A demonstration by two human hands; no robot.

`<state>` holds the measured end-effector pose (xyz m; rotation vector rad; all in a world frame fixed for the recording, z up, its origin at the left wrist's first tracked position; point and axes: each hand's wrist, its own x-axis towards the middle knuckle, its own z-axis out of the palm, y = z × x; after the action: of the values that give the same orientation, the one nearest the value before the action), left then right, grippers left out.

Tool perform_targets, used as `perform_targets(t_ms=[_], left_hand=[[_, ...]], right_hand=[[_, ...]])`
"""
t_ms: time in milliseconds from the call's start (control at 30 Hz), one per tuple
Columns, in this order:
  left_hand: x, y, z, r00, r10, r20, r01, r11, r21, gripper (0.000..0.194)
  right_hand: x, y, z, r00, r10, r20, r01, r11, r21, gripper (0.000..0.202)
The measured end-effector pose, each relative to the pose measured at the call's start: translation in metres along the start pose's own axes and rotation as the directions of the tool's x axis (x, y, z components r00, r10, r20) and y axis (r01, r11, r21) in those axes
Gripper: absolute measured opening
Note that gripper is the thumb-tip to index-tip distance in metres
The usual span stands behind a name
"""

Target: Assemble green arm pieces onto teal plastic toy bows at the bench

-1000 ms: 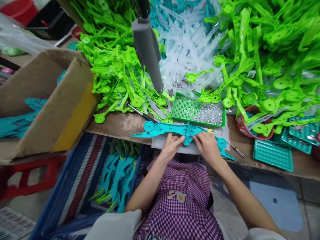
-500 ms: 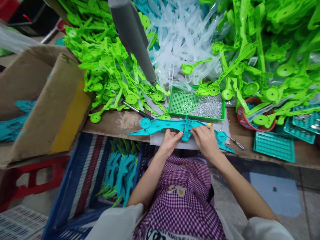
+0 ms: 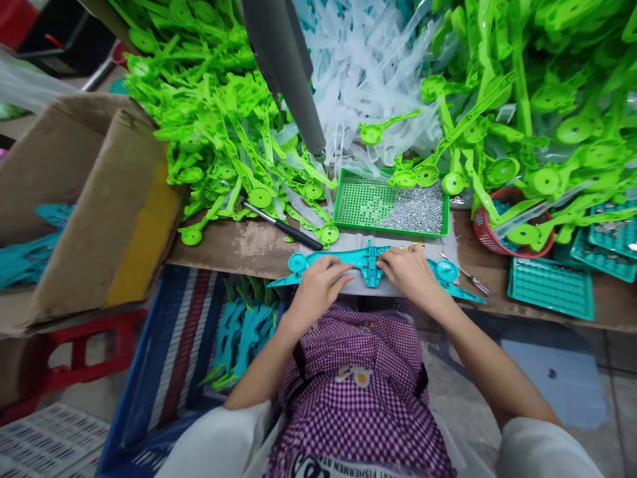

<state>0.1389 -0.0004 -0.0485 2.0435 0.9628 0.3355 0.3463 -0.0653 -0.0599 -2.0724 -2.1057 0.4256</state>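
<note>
A long teal plastic part (image 3: 369, 273) with pointed ends and a ridged block at its middle lies across a pale cloth at the table's front edge. My left hand (image 3: 318, 284) is closed on its left wing, thumb along the near edge. Just right of the middle block, my right hand (image 3: 409, 269) grips the part with bent fingers, which hide some of it. Behind the part is a green perforated tray (image 3: 355, 199) holding many small silvery metal pieces (image 3: 421, 211). A dark-handled tool with a metal shaft (image 3: 298, 234) lies behind my left hand.
A grey tool (image 3: 291, 73) slants down overhead. Piles of lime-green parts (image 3: 213, 126) and clear plastic pieces (image 3: 368, 73) cover the back. At right are a small screwdriver (image 3: 475, 284), red basket (image 3: 485, 232) and teal tray (image 3: 550, 289). Left stand a cardboard box (image 3: 74, 199) and blue crate (image 3: 142, 372).
The teal part has come slightly nearer and to the right. My left hand has shifted left along it, its fingers now over the top. My right hand stays near the middle block.
</note>
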Motion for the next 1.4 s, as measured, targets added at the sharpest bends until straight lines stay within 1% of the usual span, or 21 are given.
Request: perform_targets(t_ms=[33, 67, 100, 133, 200, 267, 333, 400, 467, 533, 567, 600, 633, 700, 733, 800, 867, 967, 1100, 1200, 1400], left_hand=[[0.005, -0.001, -0.002, 0.995, 0.098, 0.012, -0.099, 0.992, 0.076, 0.026], [0.012, -0.004, -0.002, 0.983, 0.175, 0.054, -0.181, 0.977, 0.114, 0.027], [0.018, -0.007, -0.001, 0.967, 0.228, 0.112, -0.242, 0.962, 0.128, 0.025], [0.025, -0.01, 0.001, 0.953, 0.259, 0.159, -0.281, 0.951, 0.132, 0.022], [0.034, -0.015, 0.005, 0.938, 0.277, 0.209, -0.309, 0.941, 0.14, 0.017], [0.04, -0.018, 0.005, 0.939, 0.263, 0.221, -0.3, 0.942, 0.153, 0.012], [0.046, -0.018, 0.002, 0.942, 0.227, 0.248, -0.267, 0.953, 0.143, 0.007], [0.053, -0.018, -0.003, 0.935, 0.18, 0.305, -0.216, 0.973, 0.087, 0.007], [0.061, -0.019, -0.01, 0.92, 0.144, 0.365, -0.148, 0.989, -0.017, 0.007], [0.065, -0.021, -0.017, 0.906, 0.134, 0.402, -0.088, 0.988, -0.129, 0.007], [0.065, -0.022, -0.02, 0.909, 0.139, 0.392, -0.079, 0.983, -0.165, 0.007], [0.062, -0.024, -0.024, 0.924, 0.147, 0.353, -0.089, 0.98, -0.176, 0.008], [0.058, -0.025, -0.027, 0.943, 0.16, 0.292, -0.119, 0.981, -0.153, 0.009], [0.046, -0.029, -0.03, 0.97, 0.191, 0.147, -0.193, 0.981, -0.001, 0.01], [0.038, -0.032, -0.031, 0.975, 0.206, 0.088, -0.214, 0.972, 0.094, 0.009], [0.025, -0.036, -0.03, 0.976, 0.217, 0.027, -0.218, 0.952, 0.214, 0.009], [0.017, -0.041, -0.027, 0.978, 0.208, 0.008, -0.205, 0.955, 0.215, 0.009], [0.017, -0.044, -0.023, 0.982, 0.187, 0.012, -0.186, 0.967, 0.173, 0.01], [0.022, -0.044, -0.023, 0.987, 0.157, 0.043, -0.162, 0.972, 0.171, 0.01], [0.022, -0.043, -0.024, 0.988, 0.146, 0.047, -0.151, 0.975, 0.16, 0.011], [0.02, -0.042, -0.023, 0.994, 0.099, 0.056, -0.106, 0.981, 0.16, 0.014]], right_hand=[[0.001, -0.002, 0.0, 1.0, -0.01, 0.013, 0.01, 1.0, -0.002, 0.029], [0.002, -0.004, 0.0, 1.0, -0.009, 0.028, 0.009, 1.0, 0.004, 0.028], [0.003, -0.006, 0.0, 0.999, 0.003, 0.043, -0.003, 1.0, 0.018, 0.027], [0.004, -0.008, 0.001, 0.998, 0.021, 0.06, -0.023, 0.999, 0.042, 0.026], [0.004, -0.008, 0.002, 0.994, 0.064, 0.089, -0.074, 0.99, 0.118, 0.022], [0.002, -0.002, 0.001, 0.992, 0.063, 0.109, -0.086, 0.971, 0.222, 0.019], [-0.001, 0.007, -0.003, 0.991, -0.014, 0.135, -0.035, 0.934, 0.355, 0.015], [-0.003, 0.017, -0.007, 0.985, -0.102, 0.14, 0.023, 0.878, 0.479, 0.022], [-0.003, 0.021, -0.009, 0.987, -0.113, 0.112, 0.038, 0.853, 0.521, 0.025], [-0.002, 0.021, -0.007, 0.994, -0.072, 0.081, 0.023, 0.869, 0.495, 0.017], [-0.001, 0.02, -0.006, 0.996, -0.056, 0.066, 0.017, 0.874, 0.485, 0.014], [-0.001, 0.019, -0.003, 0.997, -0.051, 0.051, 0.019, 0.872, 0.49, 0.012], [-0.001, 0.018, -0.001, 0.998, -0.051, 0.036, 0.026, 0.86, 0.509, 0.011], [-0.002, 0.019, 0.002, 0.998, -0.056, 0.005, 0.043, 0.832, 0.553, 0.01], [-0.003, 0.02, 0.003, 0.998, -0.066, -0.001, 0.055, 0.829, 0.557, 0.008], [-0.004, 0.022, 0.004, 0.994, -0.111, 0.002, 0.094, 0.852, 0.516, 0.009], [-0.005, 0.023, 0.004, 0.985, -0.171, 0.007, 0.15, 0.882, 0.447, 0.017], [-0.005, 0.024, 0.003, 0.971, -0.239, 0.0, 0.22, 0.896, 0.386, 0.023], [-0.005, 0.024, -0.001, 0.944, -0.328, 0.024, 0.304, 0.897, 0.321, 0.027], [-0.004, 0.024, -0.004, 0.919, -0.39, 0.057, 0.361, 0.891, 0.276, 0.029], [-0.004, 0.029, 0.003, 0.882, -0.463, 0.083, 0.452, 0.883, 0.121, 0.029]])
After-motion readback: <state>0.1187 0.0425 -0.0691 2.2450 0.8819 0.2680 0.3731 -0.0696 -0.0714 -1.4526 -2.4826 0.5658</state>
